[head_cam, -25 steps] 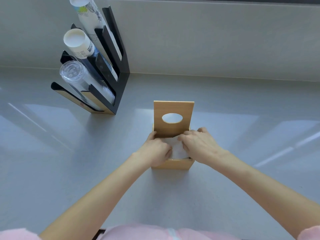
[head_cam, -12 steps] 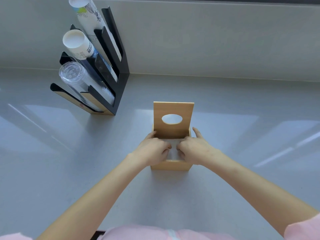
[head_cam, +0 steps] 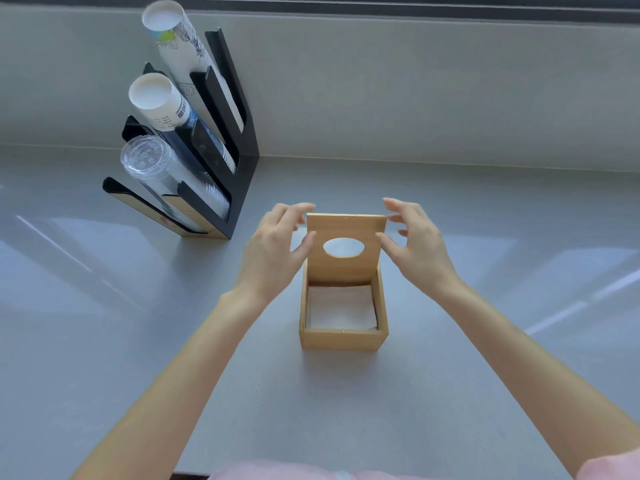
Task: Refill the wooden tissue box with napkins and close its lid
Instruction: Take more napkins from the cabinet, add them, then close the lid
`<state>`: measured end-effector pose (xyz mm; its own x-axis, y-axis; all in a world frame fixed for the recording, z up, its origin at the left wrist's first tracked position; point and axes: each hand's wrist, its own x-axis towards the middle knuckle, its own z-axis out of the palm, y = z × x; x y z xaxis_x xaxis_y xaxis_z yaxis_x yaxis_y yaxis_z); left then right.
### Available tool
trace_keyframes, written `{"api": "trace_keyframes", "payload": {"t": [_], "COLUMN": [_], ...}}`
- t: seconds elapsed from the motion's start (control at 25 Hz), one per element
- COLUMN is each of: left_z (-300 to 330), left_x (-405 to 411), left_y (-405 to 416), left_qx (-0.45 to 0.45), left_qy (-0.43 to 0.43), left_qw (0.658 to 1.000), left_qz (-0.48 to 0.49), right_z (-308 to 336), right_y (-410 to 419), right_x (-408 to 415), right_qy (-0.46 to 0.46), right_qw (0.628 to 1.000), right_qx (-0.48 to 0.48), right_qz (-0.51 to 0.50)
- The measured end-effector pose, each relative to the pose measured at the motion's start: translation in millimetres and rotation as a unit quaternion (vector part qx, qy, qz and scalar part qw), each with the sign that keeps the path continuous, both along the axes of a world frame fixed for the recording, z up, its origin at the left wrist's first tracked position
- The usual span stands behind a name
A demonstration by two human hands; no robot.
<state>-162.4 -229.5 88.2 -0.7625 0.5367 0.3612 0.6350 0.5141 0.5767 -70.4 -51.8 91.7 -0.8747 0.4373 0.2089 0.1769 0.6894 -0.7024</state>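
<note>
The wooden tissue box (head_cam: 343, 339) stands on the grey counter in the middle of the view. Its hinged lid (head_cam: 346, 268), with an oval hole, stands upright at the back. White napkins (head_cam: 341, 308) lie flat inside the box. My left hand (head_cam: 275, 249) hovers at the lid's left edge with fingers spread, thumb near the lid's face. At the lid's right edge my right hand (head_cam: 415, 245) is spread the same way. I cannot tell whether either hand touches the lid; neither grips it.
A black cup holder (head_cam: 225, 161) leans at the back left with stacks of paper cups (head_cam: 156, 98) and clear plastic cups (head_cam: 149, 164). A grey wall (head_cam: 415, 91) rises behind the counter (head_cam: 485, 341).
Both hands have left the napkins inside the box and risen to either side of the upright lid. The napkins now lie uncovered in the box.
</note>
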Motion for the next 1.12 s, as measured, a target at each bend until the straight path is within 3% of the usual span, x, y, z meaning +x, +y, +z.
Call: {"api": "trace_keyframes", "payload": {"t": [0.2,0.56,0.8,1.12], "left_z": [4,8,-18,-63], "left_x": [-16,-25,-14,10], "left_y": [14,25,3,-29], "left_qx": [-0.115,-0.054,0.019,0.031], "left_qy": [-0.048,-0.026,0.032,0.076], "left_qw": [0.992,0.998,0.998,0.989], "left_qz": [-0.025,0.008,-0.042,-0.125], "right_z": [-3,-9,-33,-72], "right_y": [-4,-1,2,0], "right_x": [-13,-14,8,44], "right_qy": [-0.012,0.049,0.131,0.142], "right_qw": [0.998,0.998,0.987,0.963], "right_qx": [-0.054,-0.026,0.086,0.203], "right_qz": [-0.021,-0.034,0.032,0.11]}}
